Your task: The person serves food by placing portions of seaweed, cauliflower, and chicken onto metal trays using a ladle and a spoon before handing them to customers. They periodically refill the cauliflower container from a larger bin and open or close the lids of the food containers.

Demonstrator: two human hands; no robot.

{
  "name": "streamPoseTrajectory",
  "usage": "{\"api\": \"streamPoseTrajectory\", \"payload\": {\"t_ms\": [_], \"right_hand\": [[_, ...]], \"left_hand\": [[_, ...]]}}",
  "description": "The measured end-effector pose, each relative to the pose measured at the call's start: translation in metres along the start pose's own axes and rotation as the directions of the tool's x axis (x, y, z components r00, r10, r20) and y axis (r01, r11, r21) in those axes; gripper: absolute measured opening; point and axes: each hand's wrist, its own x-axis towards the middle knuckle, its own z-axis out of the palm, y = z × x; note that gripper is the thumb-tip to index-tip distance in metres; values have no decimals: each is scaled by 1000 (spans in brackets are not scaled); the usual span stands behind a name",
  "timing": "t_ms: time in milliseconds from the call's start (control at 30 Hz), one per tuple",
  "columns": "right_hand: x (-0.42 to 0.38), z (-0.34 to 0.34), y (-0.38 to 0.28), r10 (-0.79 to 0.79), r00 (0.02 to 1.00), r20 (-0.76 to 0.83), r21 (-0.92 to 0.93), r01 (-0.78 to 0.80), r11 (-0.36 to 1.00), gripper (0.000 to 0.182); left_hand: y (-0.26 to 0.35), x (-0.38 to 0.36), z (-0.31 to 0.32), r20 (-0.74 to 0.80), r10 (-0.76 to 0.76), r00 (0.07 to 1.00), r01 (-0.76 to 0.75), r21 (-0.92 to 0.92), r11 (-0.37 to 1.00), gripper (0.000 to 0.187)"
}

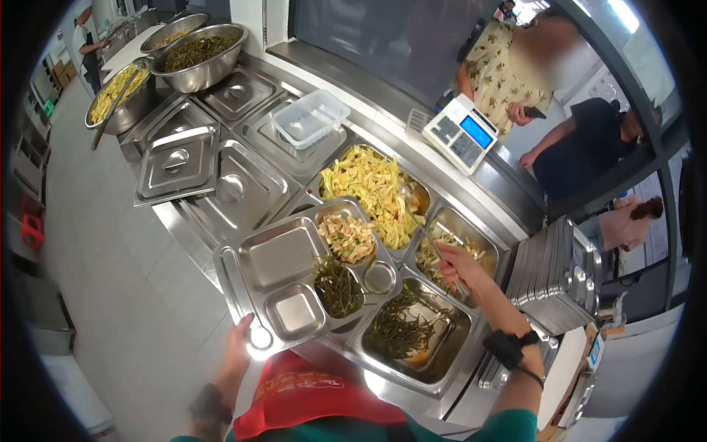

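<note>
My left hand (239, 343) is closed on the near left corner of a steel compartment tray (276, 254). One compartment of the tray holds pale shredded food with green bits (346, 237), another dark green strands (339, 289); its other compartments are bare. My right hand (465, 269) grips a metal serving utensil over a steel pan (468, 222) of pale shredded food; the utensil's kind is not clear. In front of that pan sits another pan (455, 340) with dark green strands. Behind the tray, a pan of yellow-green sliced food (368, 191) has a spoon (407, 197) in it.
Stacked steel trays (549, 265) stand at the right. A scale (460, 132) sits on the ledge, with people behind it. Lidded pans (239, 184), a clear plastic container (311, 118) and large food bowls (202, 55) fill the left. Another person (88, 44) stands far left.
</note>
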Motion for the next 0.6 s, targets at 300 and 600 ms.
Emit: {"api": "streamPoseTrajectory", "payload": {"t_ms": [300, 600], "right_hand": [[6, 30, 32, 24, 994, 108, 257, -51, 965, 42], [-18, 7, 55, -89, 978, 191, 617, -49, 785, 34]], "left_hand": [[13, 8, -5, 94, -16, 995, 17, -18, 1000, 23], [5, 19, 1, 129, -16, 991, 23, -55, 998, 22]]}}
